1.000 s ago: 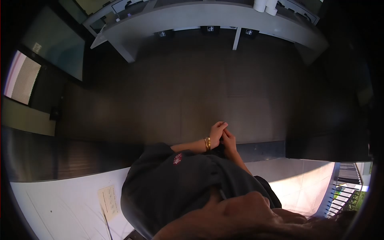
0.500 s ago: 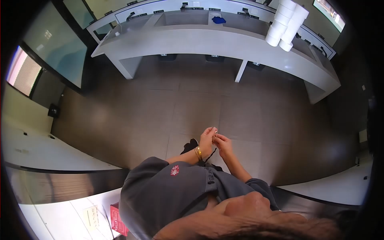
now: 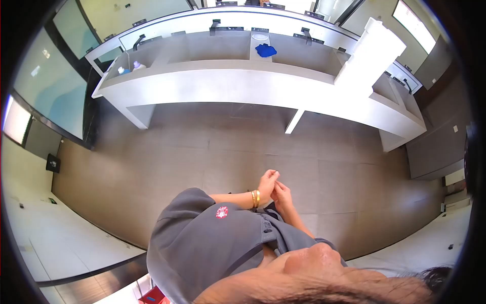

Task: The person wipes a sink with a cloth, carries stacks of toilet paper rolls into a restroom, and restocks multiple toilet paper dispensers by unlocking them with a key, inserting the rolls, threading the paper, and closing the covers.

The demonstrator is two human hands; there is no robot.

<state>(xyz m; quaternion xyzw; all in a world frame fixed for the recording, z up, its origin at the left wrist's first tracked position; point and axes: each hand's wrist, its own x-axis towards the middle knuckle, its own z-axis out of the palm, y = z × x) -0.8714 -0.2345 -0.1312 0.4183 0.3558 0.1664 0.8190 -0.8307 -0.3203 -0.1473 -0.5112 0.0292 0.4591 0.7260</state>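
In front of the body, low in the middle of the view, my left hand is closed with its fingertips pinched, and two gold bracelets circle its wrist. Close beside it on the right is my right hand, also closed, its fingertips against the left hand. Anything between the fingers is too small or hidden to make out. A grey top with a red and white emblem covers the body behind the hands.
A long white counter with basins and dark taps runs across ahead. It bears a blue cloth, stacked white rolls and bottles at the left. Tiled floor lies between. A red box shows bottom left.
The view has tilted up and brightened, so more of the counter, its basins and the bottles shows. The hands stay together, with small shifts of the fingers.
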